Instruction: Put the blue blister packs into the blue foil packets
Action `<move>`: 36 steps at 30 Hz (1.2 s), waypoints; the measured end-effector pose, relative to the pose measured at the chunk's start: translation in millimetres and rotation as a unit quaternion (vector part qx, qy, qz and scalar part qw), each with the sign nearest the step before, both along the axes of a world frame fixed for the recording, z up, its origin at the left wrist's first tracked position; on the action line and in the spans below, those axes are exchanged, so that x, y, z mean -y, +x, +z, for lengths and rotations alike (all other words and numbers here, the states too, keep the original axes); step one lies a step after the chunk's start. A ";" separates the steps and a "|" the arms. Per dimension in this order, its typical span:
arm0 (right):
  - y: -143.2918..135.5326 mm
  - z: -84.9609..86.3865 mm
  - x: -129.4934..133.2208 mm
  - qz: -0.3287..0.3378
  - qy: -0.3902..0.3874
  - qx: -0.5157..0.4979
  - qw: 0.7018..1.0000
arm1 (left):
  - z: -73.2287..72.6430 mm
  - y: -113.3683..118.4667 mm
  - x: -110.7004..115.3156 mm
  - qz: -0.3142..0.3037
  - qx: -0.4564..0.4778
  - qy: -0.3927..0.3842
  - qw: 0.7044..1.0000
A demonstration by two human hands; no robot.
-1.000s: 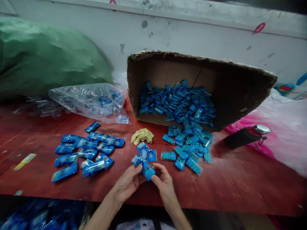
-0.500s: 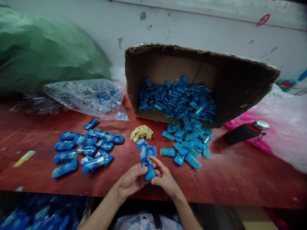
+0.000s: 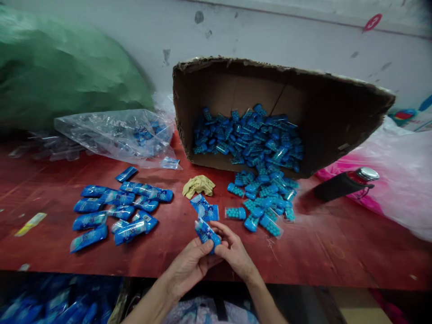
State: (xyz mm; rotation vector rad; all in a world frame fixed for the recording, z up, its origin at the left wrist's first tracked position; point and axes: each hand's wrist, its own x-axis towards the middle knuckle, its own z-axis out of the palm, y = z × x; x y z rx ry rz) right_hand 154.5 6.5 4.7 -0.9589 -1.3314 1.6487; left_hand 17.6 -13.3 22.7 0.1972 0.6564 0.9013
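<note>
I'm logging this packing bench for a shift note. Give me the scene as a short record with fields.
left hand: left hand grips the blue packet from below
right hand: right hand pinches the same packet from the right
filled packets: pile of blue packets on the red table, left of the hands
supply: tipped cardboard box spilling blue cases
other items: tan cloth, clear plastic bag, dark bottle, green sack

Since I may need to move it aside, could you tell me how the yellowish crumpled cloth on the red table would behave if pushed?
The crumpled cloth looks soft and floppy, so it would probably bunch rather than slide whole. Its low, folded shape suggests it won't roll. It seems light, likely dragging slightly on the red table.
</note>
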 end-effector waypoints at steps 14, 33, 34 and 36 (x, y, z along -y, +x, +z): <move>-0.9 1.6 3.1 -0.021 0.006 0.018 1.000 | 1.1 -3.1 -2.6 0.009 -0.042 0.031 0.999; -22.3 9.9 -35.2 -0.118 0.235 0.363 0.894 | 16.4 -98.2 -17.3 0.343 -0.148 -0.032 0.927; -20.2 7.1 -40.7 -0.118 0.246 0.428 0.862 | 18.8 -107.8 -19.7 0.378 -0.146 -0.021 0.914; -19.6 2.3 -49.1 -0.107 0.254 0.534 0.799 | 20.0 -114.0 -20.3 0.382 -0.163 -0.027 0.909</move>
